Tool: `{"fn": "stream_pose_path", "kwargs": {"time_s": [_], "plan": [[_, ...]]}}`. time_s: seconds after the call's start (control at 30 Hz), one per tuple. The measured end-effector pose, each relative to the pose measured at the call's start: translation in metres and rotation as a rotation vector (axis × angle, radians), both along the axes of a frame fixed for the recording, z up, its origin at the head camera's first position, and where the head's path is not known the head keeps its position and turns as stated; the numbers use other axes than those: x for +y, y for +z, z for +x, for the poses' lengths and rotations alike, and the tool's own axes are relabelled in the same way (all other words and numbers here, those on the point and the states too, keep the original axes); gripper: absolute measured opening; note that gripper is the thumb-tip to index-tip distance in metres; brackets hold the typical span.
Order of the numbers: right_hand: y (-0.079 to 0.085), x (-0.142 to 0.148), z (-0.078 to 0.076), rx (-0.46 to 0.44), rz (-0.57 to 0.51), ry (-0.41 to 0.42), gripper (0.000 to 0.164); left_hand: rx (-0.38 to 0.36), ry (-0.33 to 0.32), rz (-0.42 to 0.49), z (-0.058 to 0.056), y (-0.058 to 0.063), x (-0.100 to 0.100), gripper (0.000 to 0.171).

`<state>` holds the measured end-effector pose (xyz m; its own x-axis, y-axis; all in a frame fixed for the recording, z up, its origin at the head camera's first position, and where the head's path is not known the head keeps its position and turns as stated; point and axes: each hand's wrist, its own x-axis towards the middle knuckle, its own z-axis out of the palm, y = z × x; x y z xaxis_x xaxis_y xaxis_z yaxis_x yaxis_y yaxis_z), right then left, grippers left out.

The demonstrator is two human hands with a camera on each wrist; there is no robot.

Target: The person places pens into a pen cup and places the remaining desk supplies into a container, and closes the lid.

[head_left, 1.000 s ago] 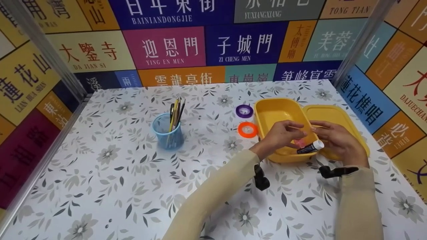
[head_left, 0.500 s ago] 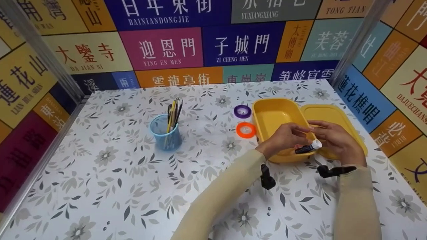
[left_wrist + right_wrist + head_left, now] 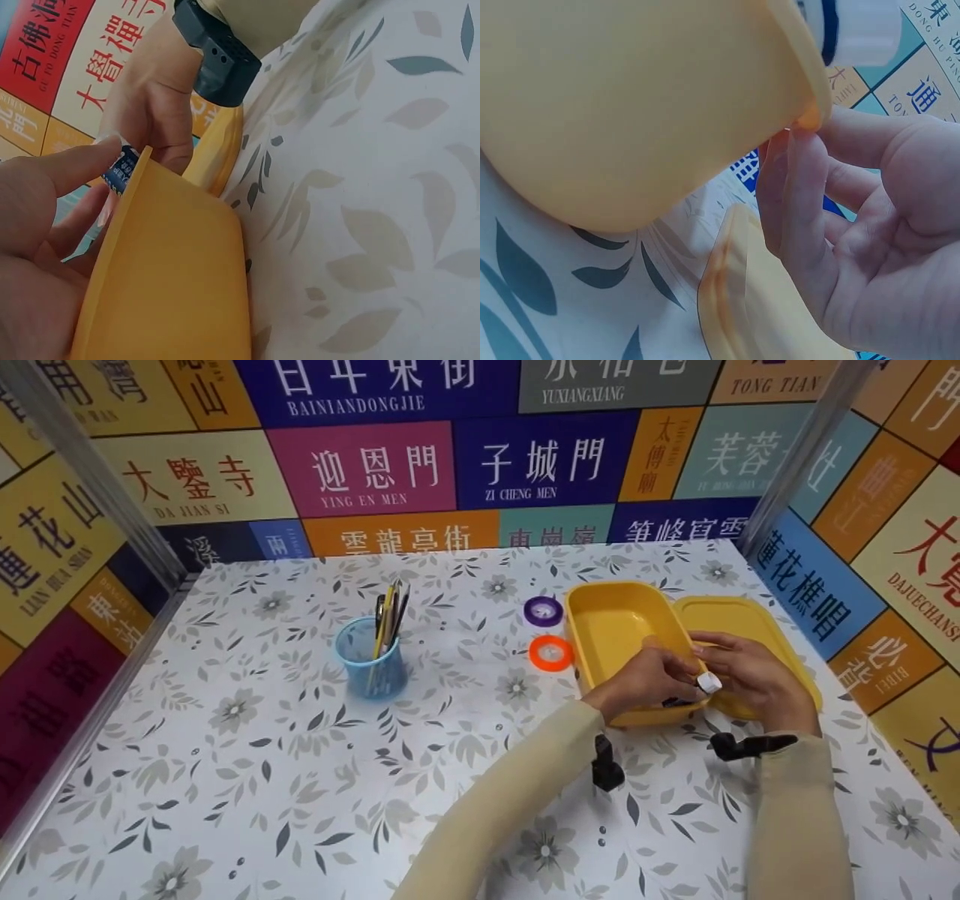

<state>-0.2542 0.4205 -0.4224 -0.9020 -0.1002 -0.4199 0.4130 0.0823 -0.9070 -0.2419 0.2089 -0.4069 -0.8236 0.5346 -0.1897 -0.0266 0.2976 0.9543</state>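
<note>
My left hand (image 3: 649,679) reaches over the near end of a yellow plastic box (image 3: 600,619), thumb and fingers on a glue stick (image 3: 709,683). The stick has a white cap and a dark blue label, and it leans out over the box's right rim. In the left wrist view the thumb tip lies against the label (image 3: 120,171); the lower part of the stick is hidden by hand and box. On the far side of the cap, my right hand (image 3: 761,679) pinches the box's right rim between thumb and fingers, as the right wrist view shows.
A yellow lid (image 3: 739,619) lies flat right of the box, partly under the right hand. Left of the box are a purple tape roll (image 3: 530,612) and an orange one (image 3: 535,654). Farther left stands a blue mesh cup (image 3: 375,682) holding pencils (image 3: 388,619) and pens.
My left hand has moved right and down onto the glue stick and now covers most of its dark body. A pink item seen in the box is now hidden. The right hand keeps its place.
</note>
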Motion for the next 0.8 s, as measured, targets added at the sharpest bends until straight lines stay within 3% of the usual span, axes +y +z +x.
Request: {"fn": "stream_pose_path", "kwargs": {"time_s": [0.27, 0.47, 0.6, 0.8], "plan": [[-0.001, -0.001, 0.000, -0.027, 0.000, -0.014, 0.072, 0.105, -0.020, -0.159, 0.006, 0.003, 0.003, 0.016], [-0.001, -0.002, 0.000, -0.024, 0.026, -0.006, 0.070, 0.131, 0.044, -0.165, 0.002, 0.001, -0.001, 0.012], [0.001, -0.002, 0.001, -0.021, 0.038, 0.008, 0.070, 0.067, 0.149, -0.145, -0.004, 0.002, -0.004, 0.015], [0.002, -0.002, 0.000, -0.043, 0.032, -0.003, 0.073, -0.098, 0.335, -0.122, -0.012, 0.004, -0.005, 0.019]]}}
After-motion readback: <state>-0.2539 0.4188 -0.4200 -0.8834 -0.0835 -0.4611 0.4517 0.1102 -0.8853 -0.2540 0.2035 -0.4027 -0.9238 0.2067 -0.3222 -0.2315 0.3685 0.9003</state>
